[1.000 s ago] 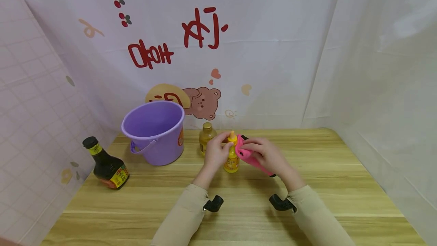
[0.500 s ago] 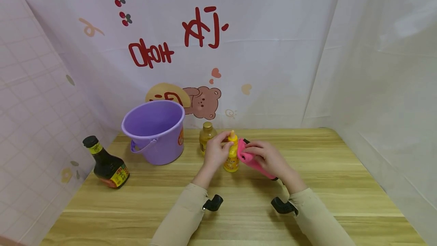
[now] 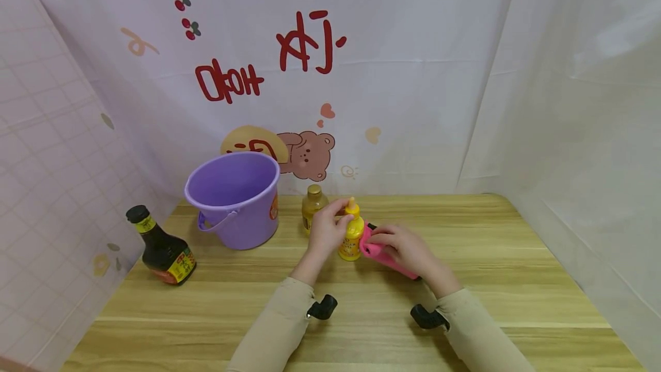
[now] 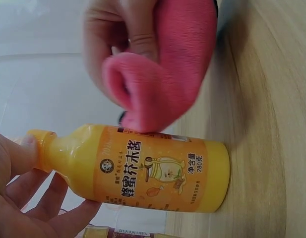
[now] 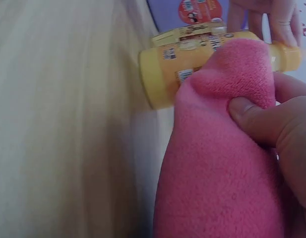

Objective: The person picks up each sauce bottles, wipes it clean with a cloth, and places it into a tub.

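Note:
A yellow squeeze bottle of honey mustard sauce [image 3: 351,240] stands upright on the table. My left hand [image 3: 327,228] holds it at the neck, thumb and fingers around the yellow cap [image 4: 42,148]. On the bottle's right side, my right hand [image 3: 408,251] grips a pink cloth [image 5: 217,163] between thumb and fingers. A folded end of that cloth lies against the bottle's label side in the left wrist view, while its rest hangs down toward the table. The right fingers behind the cloth are partly hidden.
Just behind my left hand stands an amber bottle [image 3: 312,202]. A purple bucket [image 3: 248,223] is farther left, with a dark sauce bottle [image 3: 162,251] at the left table edge. A printed white curtain [image 3: 413,102] hangs behind the wooden table [image 3: 490,280].
My right hand has slid the pink cloth down the bottle's side, from near the neck to the body. The left hand keeps its hold, and the bottle stays in place.

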Motion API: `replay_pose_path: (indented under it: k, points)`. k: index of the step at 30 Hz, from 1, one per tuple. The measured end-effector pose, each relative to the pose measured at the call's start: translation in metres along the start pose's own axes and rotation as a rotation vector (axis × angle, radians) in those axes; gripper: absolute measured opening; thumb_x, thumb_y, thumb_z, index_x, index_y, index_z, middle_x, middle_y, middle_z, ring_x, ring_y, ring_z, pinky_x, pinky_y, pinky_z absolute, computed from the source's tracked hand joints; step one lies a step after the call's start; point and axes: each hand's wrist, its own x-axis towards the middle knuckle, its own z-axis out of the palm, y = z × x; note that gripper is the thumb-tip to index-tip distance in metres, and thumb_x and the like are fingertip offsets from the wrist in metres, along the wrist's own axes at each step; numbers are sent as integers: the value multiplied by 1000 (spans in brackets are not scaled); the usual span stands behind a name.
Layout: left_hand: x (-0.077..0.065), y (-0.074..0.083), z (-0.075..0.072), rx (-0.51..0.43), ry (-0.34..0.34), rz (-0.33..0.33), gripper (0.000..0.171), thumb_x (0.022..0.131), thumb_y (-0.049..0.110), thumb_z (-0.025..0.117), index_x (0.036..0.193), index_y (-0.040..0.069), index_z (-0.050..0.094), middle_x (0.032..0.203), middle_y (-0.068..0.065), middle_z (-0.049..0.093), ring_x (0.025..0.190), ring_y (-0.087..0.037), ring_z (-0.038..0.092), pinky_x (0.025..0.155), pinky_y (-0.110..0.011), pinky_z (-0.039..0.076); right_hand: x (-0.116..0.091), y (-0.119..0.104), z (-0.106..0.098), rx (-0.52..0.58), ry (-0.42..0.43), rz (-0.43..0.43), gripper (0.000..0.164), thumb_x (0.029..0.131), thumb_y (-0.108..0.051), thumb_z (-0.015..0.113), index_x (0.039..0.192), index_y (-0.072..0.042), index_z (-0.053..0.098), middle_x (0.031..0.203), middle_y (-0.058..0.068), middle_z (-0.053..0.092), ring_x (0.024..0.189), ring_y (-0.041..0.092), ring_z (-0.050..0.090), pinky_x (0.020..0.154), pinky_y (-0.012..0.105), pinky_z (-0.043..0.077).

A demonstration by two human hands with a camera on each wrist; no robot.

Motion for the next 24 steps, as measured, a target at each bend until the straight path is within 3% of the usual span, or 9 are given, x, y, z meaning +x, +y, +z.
replay_pose_path:
  k: [7,11,18,24]
  points:
    - [1,-1,1,2,2,-8,28,91,0,69,119,3,69,113,-12,70,102,-25,67,82,-34,58,-1,-4,5,-70,-131,57,35,84,7,71,104,-22,76,110,2,66,101,25,61,86,42,53]
    - [0,0,0,2,3,-9,28,91,1,69,119,3,69,113,-12,70,102,-25,67,82,-33,57,1,-6,7,-89,-163,66,36,83,7,71,103,-22,76,109,3,67,94,24,61,80,41,54]
    - [0,-1,0,5,13,4,28,90,0,70,119,3,69,112,-12,70,101,-25,67,81,-32,58,1,-8,9,-113,-168,84,31,84,0,75,104,-24,76,110,2,66,95,24,61,79,42,55]
    - [0,0,-1,-2,7,14,28,91,1,70,119,3,69,114,-12,70,102,-25,67,81,-33,58,2,-7,-9,-133,-89,49,36,80,1,80,108,-21,75,111,2,66,99,25,62,79,43,56]
